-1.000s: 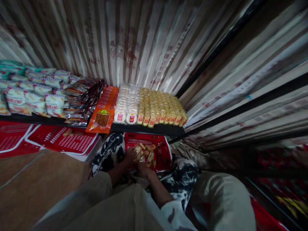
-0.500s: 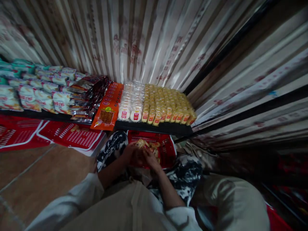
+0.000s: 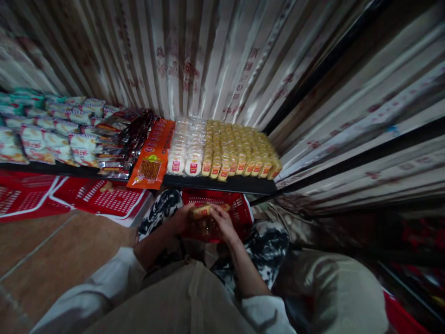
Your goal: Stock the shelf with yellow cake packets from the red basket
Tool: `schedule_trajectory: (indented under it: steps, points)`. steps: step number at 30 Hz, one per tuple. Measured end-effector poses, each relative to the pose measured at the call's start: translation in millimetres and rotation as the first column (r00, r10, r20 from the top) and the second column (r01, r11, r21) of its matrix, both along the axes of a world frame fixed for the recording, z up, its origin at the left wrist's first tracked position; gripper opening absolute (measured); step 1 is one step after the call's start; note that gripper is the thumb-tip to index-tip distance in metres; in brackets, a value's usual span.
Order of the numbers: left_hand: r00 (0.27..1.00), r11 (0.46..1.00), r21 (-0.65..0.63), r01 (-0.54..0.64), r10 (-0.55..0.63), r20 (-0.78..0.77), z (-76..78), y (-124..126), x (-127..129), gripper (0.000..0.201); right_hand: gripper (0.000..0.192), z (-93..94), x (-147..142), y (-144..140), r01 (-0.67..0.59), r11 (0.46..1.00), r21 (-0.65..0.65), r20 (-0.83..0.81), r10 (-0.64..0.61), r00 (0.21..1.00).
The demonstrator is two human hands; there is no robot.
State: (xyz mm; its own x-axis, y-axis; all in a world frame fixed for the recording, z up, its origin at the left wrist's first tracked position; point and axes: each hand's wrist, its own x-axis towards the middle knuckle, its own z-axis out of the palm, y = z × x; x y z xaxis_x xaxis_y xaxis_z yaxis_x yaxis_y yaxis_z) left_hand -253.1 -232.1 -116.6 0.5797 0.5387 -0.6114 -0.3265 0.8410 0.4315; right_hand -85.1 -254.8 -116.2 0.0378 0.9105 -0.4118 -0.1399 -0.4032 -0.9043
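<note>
Holding yellow snack pack [image 3: 200, 212] at lower centre of frame, over red basket [image 3: 244, 209]. Gripped at left end by left hand [image 3: 181, 219], pinched at right by right hand [image 3: 223, 222]. Probably mid-handling; next, likely calls for light, even pressure.

Yellow, red-marked snack pack [image 3: 199, 212], crosswise
</note>
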Motion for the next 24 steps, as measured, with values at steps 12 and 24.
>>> schedule_trajectory:
  steps: [12, 24]
  points:
    - [0.926, 0.910, 0.381, -0.164, 0.275, -0.258, 20.9, 3.1, 13.6, 0.025, 0.045, -0.8, 3.1, 5.9, 0.083, 0.996, 0.025, 0.166, -0.086, 0.982]
    - [0.681, 0.603, 0.743, 0.291, 0.414, -0.603, 48.2, 32.2, 36.1, 0.025, 0.046, 33.5, 15.6, 7.8, -0.393, 0.817, 0.423, 0.821, -0.162, 0.547]
